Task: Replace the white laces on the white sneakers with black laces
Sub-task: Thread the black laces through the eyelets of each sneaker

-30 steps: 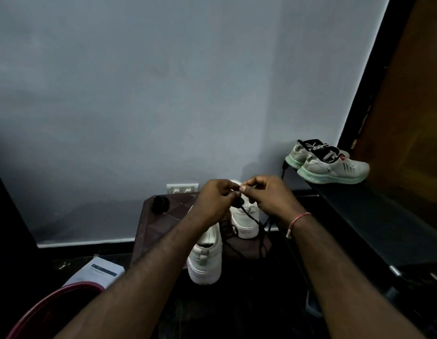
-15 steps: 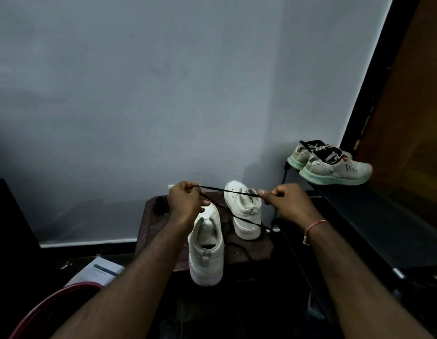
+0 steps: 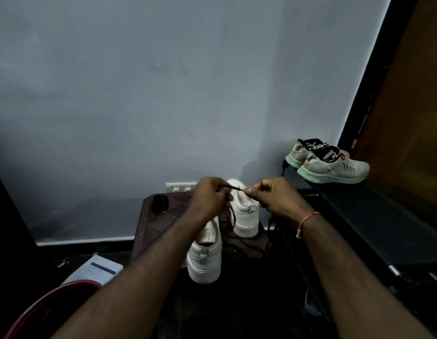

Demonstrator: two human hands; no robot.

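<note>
Looking down from the head camera, I pick up a red basin rim (image 3: 41, 304) nearest me, left of and below the brown stool (image 3: 158, 223), with a white booklet (image 3: 100, 269) on the floor just beside the stool's front left corner. On the stool's front edge sits the near white sneaker (image 3: 205, 260), heel toward me and overhanging a little. Above the stool's middle, the left hand (image 3: 209, 199) has its fingers curled and pinches the black lace (image 3: 233, 188). The right hand (image 3: 273, 199), a pink thread (image 3: 306, 220) on its wrist, pinches the same lace between thumb and forefinger. A short stretch runs between the two hands, and the slack drops onto the stool between the shoes. The far white sneaker (image 3: 245, 214) stands toward the stool's back right, right under the hands. A small black lump (image 3: 159, 203) lies at the stool's back left; I cannot tell what it is. A white wall socket (image 3: 180, 187) sits behind the stool. Right of the stool, a dark shelf (image 3: 371, 216) carries green-soled running shoes (image 3: 332, 165).
</note>
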